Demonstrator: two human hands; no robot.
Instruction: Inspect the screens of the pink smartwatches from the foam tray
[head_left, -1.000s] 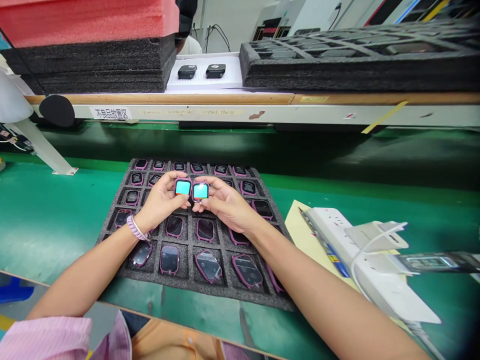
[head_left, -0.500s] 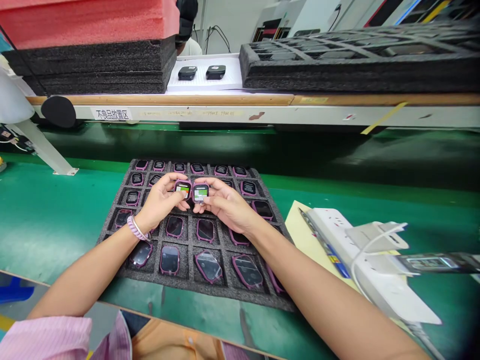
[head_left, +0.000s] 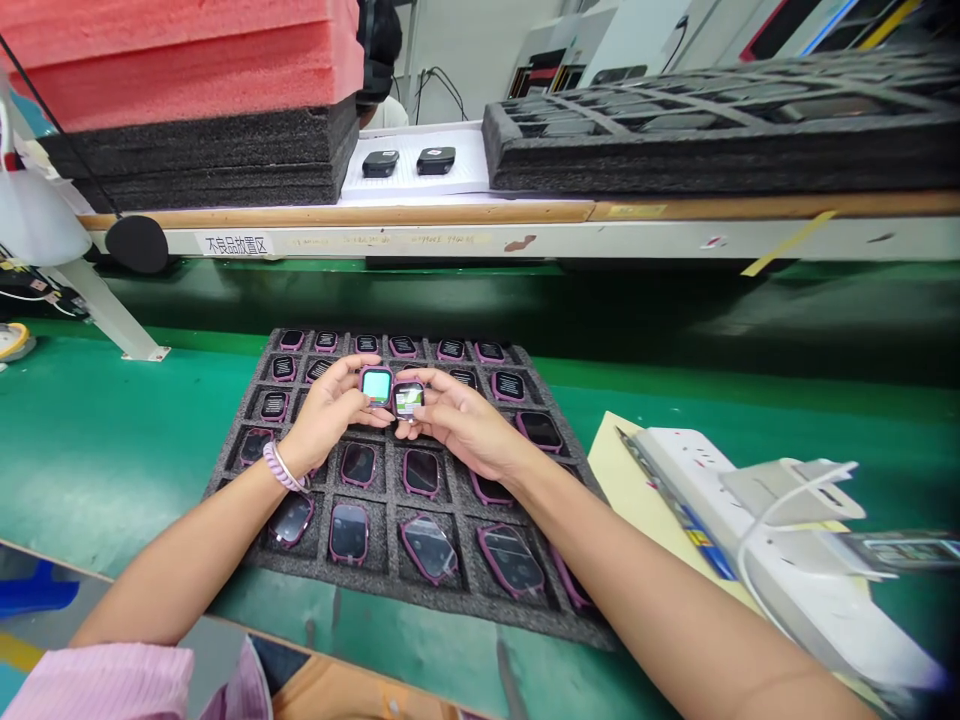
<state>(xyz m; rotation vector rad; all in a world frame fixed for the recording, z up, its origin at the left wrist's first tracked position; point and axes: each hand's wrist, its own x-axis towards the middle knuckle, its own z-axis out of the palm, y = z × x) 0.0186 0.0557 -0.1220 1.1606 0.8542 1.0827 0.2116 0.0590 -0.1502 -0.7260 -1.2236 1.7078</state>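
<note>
My left hand (head_left: 330, 412) is closed on a purple-framed smartwatch body (head_left: 376, 385), its screen lit mostly pale cyan. Right beside it, my right hand (head_left: 459, 418) grips a second purple smartwatch body (head_left: 409, 399) whose screen shows white and green patches. Neither watch has a strap. Both are held close together above a dark grey foam tray (head_left: 390, 505). Many of the tray's compartments hold more purple watches, such as one with a dark screen (head_left: 421, 472). In the far rows, several screens show lines of text. My hands and forearms cover some compartments.
To the right lie a white power strip (head_left: 697, 470) with a plug and cable, pens (head_left: 705, 540) and yellow paper (head_left: 607, 450). A shelf (head_left: 540, 225) behind carries red foam (head_left: 210, 60), a black foam tray (head_left: 675, 160) and two black watches. A person is partly visible beyond.
The left watch's screen has turned from a multicoloured picture to mostly pale cyan. The right watch's picture differs slightly. The whole view has shifted a little; both hands keep their grip.
</note>
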